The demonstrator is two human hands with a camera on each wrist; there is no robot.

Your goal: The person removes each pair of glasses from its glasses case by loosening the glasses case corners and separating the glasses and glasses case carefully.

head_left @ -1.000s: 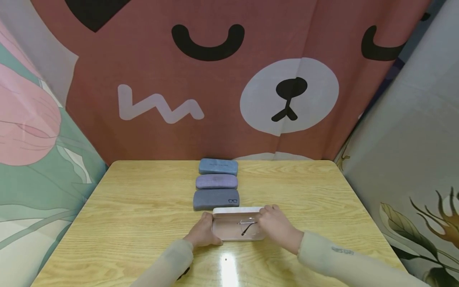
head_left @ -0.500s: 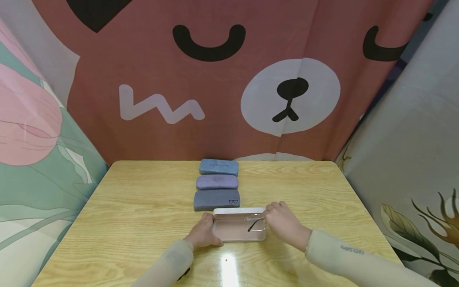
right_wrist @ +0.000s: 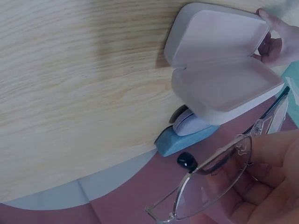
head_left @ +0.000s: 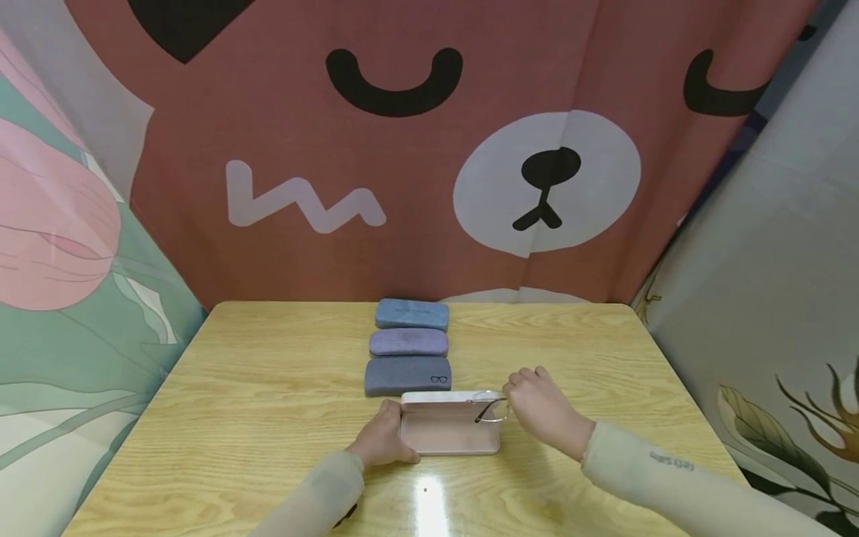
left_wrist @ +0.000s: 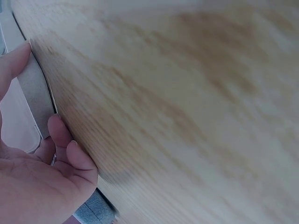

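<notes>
An open white glasses case (head_left: 450, 434) with a pale pink lining stands on the table near its middle. My left hand (head_left: 384, 435) grips the case's left end, thumb at the front edge and fingers round the side. In the right wrist view the case (right_wrist: 224, 86) shows a bare lining. My right hand (head_left: 545, 406) pinches a pair of eyeglasses (right_wrist: 205, 191) with thin metal rims and dark temple tips. The eyeglasses hang above the case's right end, apart from its floor. Part of their frame is hidden behind my right fingers.
Three closed glasses cases stand in a column behind the white one: a grey one (head_left: 406, 377), a purple one (head_left: 408, 342) and a blue one (head_left: 411, 314) farthest back. The wooden table (head_left: 282, 373) meets a patterned curtain (head_left: 416, 253) at its back edge.
My right hand has lifted the eyeglasses up and to the right, out of the white case. My left hand keeps its grip on the case, which stays in place.
</notes>
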